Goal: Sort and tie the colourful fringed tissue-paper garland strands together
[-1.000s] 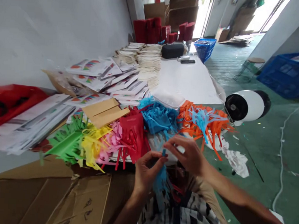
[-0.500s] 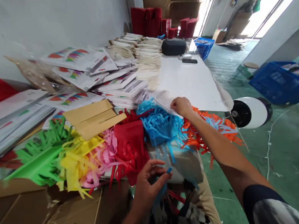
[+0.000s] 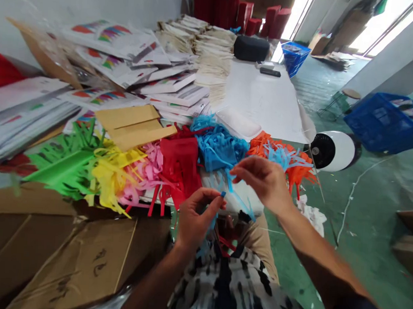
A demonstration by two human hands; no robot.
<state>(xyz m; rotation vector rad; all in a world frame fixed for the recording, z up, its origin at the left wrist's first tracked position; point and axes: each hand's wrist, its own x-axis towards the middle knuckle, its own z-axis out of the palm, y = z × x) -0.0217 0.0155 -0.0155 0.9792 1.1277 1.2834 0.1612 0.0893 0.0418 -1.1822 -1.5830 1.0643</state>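
Observation:
My left hand point(image 3: 196, 218) pinches a blue fringed strip point(image 3: 223, 194) between thumb and fingertips; its small folded end pokes up, and the rest hangs mostly hidden behind the hand. Close by on the right, my right hand point(image 3: 265, 180) has its fingertips pressed together; whatever may be between them is too small to see. Past both hands lies a heap of blue fringe point(image 3: 219, 148). Red fringe point(image 3: 180, 160) sits left of it, and orange fringe point(image 3: 295, 175) with light-blue strips is to the right. A shallow clear plastic tray point(image 3: 241, 124) rests behind the blue heap.
Pink point(image 3: 150, 170), yellow point(image 3: 114, 168) and green fringe point(image 3: 67, 165) lie leftward, beside a tan folded card point(image 3: 132, 125). White printed packets point(image 3: 175, 86) are piled against the wall. A cardboard box point(image 3: 83, 258) stands front left; a white fan-like object point(image 3: 338, 151) is right.
My right hand has come back from the clear tray toward my left hand, fingers pinched. My left hand still pinches the blue strip. The camera view has tilted downward.

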